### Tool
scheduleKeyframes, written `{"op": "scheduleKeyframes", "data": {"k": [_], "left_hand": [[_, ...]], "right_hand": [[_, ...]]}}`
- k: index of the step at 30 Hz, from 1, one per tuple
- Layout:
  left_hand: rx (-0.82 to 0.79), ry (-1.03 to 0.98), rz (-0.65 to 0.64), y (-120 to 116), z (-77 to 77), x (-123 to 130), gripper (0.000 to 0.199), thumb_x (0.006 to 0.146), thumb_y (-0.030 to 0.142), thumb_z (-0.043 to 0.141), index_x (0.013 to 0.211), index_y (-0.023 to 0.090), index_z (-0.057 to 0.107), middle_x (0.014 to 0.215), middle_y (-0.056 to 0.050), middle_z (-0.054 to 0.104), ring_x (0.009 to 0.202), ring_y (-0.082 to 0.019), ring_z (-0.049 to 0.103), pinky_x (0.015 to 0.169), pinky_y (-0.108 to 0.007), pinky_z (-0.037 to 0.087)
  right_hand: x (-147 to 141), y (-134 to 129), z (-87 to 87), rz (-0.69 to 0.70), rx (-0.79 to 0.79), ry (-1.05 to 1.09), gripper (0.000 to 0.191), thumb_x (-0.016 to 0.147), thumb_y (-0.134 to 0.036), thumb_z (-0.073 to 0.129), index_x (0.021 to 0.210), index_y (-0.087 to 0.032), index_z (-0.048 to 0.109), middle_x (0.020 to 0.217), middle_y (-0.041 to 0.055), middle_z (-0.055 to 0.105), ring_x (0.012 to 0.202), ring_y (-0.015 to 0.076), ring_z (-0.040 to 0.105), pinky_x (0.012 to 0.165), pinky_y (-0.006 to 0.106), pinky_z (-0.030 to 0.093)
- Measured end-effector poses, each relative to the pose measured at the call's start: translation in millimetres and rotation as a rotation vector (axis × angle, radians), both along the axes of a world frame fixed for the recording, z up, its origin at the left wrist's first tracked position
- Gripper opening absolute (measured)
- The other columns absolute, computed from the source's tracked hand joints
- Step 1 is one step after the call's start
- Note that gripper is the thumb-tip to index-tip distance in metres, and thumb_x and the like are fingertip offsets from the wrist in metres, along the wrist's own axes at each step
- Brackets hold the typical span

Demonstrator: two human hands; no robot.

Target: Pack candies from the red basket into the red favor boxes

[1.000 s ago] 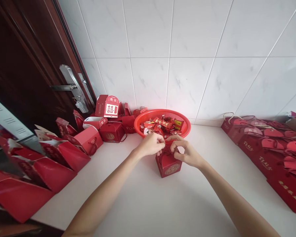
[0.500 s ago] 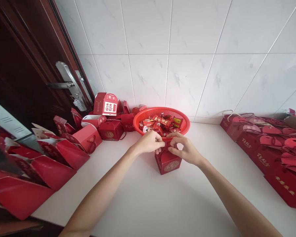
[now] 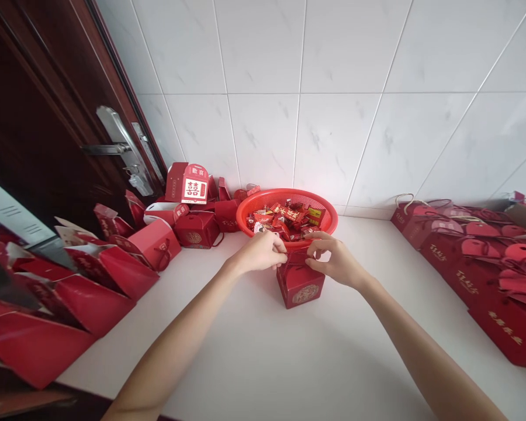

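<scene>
At six o'clock from the basket (image 3: 298,196), a folded box (image 3: 301,287) is worked at its top by left hand (image 3: 260,251) and right hand (image 3: 334,257), grips narrow, exact hold unclear, its closing seemingly unfinished, with corded boxes (image 3: 458,263) apparently done at four and open boxes (image 3: 103,280) left at eight.

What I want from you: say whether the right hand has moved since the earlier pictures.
Yes. Judged against the tiled wall, the right hand has shifted slightly to the right, widening its gap from the left hand.
</scene>
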State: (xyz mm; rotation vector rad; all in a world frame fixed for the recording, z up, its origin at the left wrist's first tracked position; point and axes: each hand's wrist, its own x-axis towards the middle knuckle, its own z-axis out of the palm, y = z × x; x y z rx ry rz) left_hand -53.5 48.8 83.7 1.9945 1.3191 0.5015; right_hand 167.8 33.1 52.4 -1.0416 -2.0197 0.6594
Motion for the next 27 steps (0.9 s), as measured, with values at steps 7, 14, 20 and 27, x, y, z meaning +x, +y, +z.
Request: {"op": "scheduleKeyframes", "data": {"k": [7, 14, 20, 27], "left_hand": [[-0.045, -0.016, -0.048, -2.4, 0.6, 5.0, 0.007, 0.068, 0.021, 0.061, 0.068, 0.02, 0.067, 0.055, 0.002, 0.066, 0.057, -0.017, 0.064, 0.055, -0.024, 0.042], [-0.019, 0.008, -0.091, -0.8, -3.1, 3.6, 0.009, 0.067, 0.02, 0.058, 0.067, 0.02, 0.067, 0.056, 0.002, 0.065, 0.056, -0.016, 0.061, 0.054, -0.024, 0.042], [-0.008, 0.033, -0.078, -4.6, 2.9, 5.5, 0.009, 0.069, 0.021, 0.059, 0.064, 0.019, 0.066, 0.055, 0.002, 0.065, 0.058, -0.016, 0.062, 0.056, -0.024, 0.042], [-0.033, 0.115, 0.014, -5.3, 10.2, 2.6, 0.014, 0.072, 0.023, 0.061, 0.058, 0.018, 0.062, 0.055, 0.001, 0.065, 0.058, -0.016, 0.063, 0.056, -0.024, 0.043]], "right_hand": [[4.1, 0.8, 3.1, 0.039, -0.036, 0.011, 0.009, 0.075, -0.015, 0.063, 0.077, -0.021, 0.069, 0.126, 0.0094, 0.063, 0.074, 0.0146, 0.059, 0.076, 0.038, 0.056], [-0.1, -1.6, 4.0, 0.09, -0.05, -0.008, 0.013, 0.075, -0.014, 0.067, 0.083, -0.021, 0.074, 0.131, 0.0106, 0.063, 0.088, 0.0214, 0.065, 0.08, 0.042, 0.054], [-4.2, -0.7, 2.0, 0.035, -0.091, 0.025, 0.013, 0.085, -0.032, 0.068, 0.082, -0.022, 0.075, 0.131, 0.0111, 0.064, 0.112, 0.0283, 0.062, 0.084, 0.041, 0.05], [8.8, 3.3, 6.6, -0.009, -0.085, -0.072, 0.009, 0.08, -0.019, 0.064, 0.071, -0.021, 0.066, 0.123, 0.0097, 0.067, 0.125, 0.029, 0.056, 0.087, 0.037, 0.05]]}}
